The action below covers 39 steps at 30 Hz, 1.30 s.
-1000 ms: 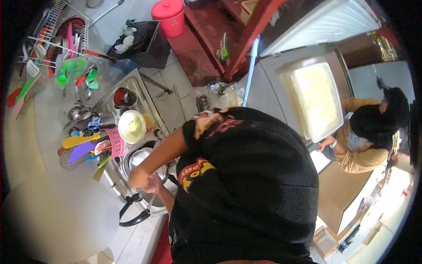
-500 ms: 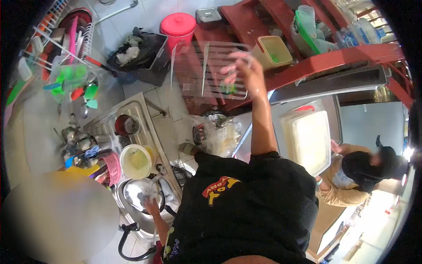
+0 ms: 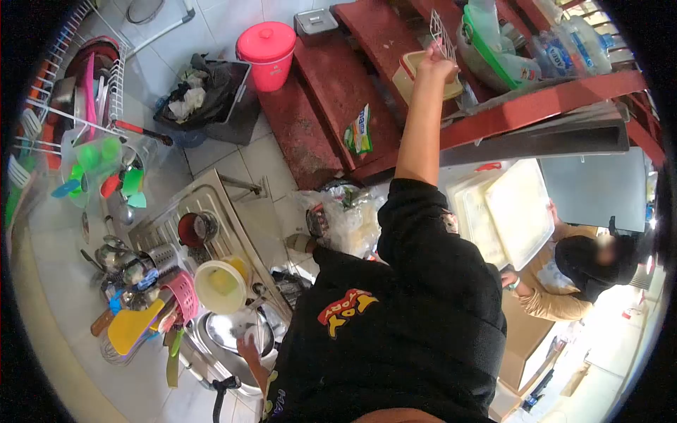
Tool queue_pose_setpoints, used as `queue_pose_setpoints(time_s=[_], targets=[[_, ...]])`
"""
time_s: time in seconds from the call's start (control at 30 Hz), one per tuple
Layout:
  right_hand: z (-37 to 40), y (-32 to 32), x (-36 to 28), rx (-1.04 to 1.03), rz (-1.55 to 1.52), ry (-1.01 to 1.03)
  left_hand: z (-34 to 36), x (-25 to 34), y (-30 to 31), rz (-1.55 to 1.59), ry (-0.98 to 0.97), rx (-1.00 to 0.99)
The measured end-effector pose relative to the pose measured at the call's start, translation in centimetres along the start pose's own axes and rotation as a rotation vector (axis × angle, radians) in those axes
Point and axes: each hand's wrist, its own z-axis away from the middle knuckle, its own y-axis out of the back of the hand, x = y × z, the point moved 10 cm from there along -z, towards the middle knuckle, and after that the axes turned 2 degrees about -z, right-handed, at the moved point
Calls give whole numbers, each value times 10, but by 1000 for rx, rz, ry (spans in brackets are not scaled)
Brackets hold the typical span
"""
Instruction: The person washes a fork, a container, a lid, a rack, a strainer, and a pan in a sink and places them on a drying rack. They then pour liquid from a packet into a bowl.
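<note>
My right hand (image 3: 438,65) is raised at the end of my outstretched arm, closed on a wire rack (image 3: 442,35) seen nearly edge-on. Behind the hand, a cream plastic tub (image 3: 407,83) sits on the red wooden steps. Down at the sink, my left hand (image 3: 251,352) has its fingers curled at the near edge of a shiny round metal vessel (image 3: 229,328). Something whitish shows by those fingers, too small to name. A white bucket (image 3: 220,287) stands beside the vessel, with something yellowish in it.
Utensils and a pink basket (image 3: 185,296) crowd the sink's left. A dark pot (image 3: 196,230) sits on the drainboard (image 3: 233,233). Red steps (image 3: 310,106) hold a pink lidded bucket (image 3: 266,56) and a green basin (image 3: 486,53). At right, a person handles a large clear container (image 3: 518,211).
My right hand has moved up and right, and the wire rack has turned from broadside to edge-on. My left hand stays at the sink. The other person's container lid sits more askew.
</note>
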Motion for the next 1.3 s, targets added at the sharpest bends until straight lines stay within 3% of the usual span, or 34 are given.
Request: queue_pose_setpoints(time_s=[0.07,0.17,0.2,0.27,0.3,0.4,0.47,0.53,0.6,0.7,1.0,1.2,1.23,1.3], targets=[[-1,-3,-14,99,100,141,7,11,6,5,-149,95],[34,-63,-33,51,150,347,3,-18,-11,425,313,-141],[42,-71,-38,37,172,414,10,-36,-15,299,350,-151],[-44,-71,-43,-25,97,429,18,-16,9,47,424,-188],[-61,-76,-46,9,61,421,19,-15,13,46,336,-147],[-57,-93,-63,261,-13,379,17,-17,21,62,241,-42],[-65,-101,-68,305,-30,368,25,-12,26,115,396,-8],[-82,-113,-77,281,-17,369,27,-13,26,103,400,49],[-98,-127,-86,241,5,361,34,-12,17,300,544,0],[-118,-149,-100,174,53,351,26,-15,19,68,361,82],[-158,-186,-110,26,209,332,24,-3,27,167,426,-44],[-168,-179,-116,30,281,330,30,-2,27,382,392,-17],[-168,-176,-119,35,282,336,27,1,33,155,357,-34],[-169,-169,-124,45,294,345,31,1,35,309,404,-1]])
